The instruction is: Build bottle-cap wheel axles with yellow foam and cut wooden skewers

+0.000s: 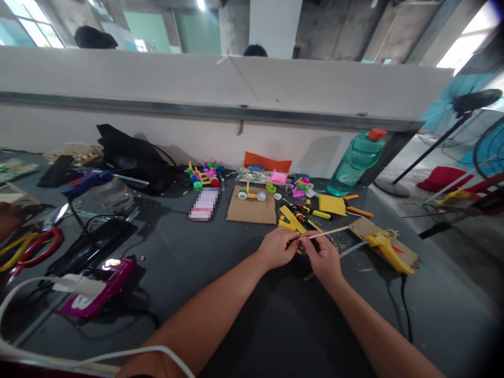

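Both hands meet over the dark table at a thin pale stick [331,231], which points out to the right. My left hand [279,248] is closed, its fingertips pinching the stick's near end. Right beside it, my right hand [323,257] grips the same stick between thumb and fingers. Just beyond the hands lie yellow strips [292,218] and a yellow-and-black cutter knife [317,212]. Farther back, a cardboard piece [252,211] carries a small yellow frame [252,195] with bottle-cap wheels. What my left fingertips cover cannot be made out.
On the right, a yellow glue gun [388,252] rests on cardboard, its cord trailing forward. A teal bottle [350,165] stands behind. Leftward are a phone [203,203], a magenta power strip [100,291], scissors [41,247] and a blue glue gun [88,181]. Another person's hand [8,220] shows at the left edge.
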A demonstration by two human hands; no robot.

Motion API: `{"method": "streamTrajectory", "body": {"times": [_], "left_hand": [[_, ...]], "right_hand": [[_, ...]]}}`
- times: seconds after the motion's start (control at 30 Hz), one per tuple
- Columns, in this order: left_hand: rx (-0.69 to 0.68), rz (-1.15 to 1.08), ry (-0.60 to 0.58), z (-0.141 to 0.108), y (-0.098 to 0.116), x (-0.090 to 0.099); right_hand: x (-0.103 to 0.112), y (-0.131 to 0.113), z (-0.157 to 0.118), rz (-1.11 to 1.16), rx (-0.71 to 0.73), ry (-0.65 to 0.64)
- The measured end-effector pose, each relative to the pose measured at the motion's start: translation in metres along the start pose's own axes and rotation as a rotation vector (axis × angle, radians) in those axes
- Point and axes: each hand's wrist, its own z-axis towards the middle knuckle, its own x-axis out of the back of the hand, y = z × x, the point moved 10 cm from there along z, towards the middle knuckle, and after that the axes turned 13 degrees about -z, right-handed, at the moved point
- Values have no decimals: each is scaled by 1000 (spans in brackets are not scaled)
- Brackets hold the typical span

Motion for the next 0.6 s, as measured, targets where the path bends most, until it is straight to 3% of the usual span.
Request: {"method": "streamTrajectory", "body": {"times": [0.6], "left_hand": [[15,-103,8,4,1,2]], "right_hand": [[5,6,-4,-23,-11,23]]}}
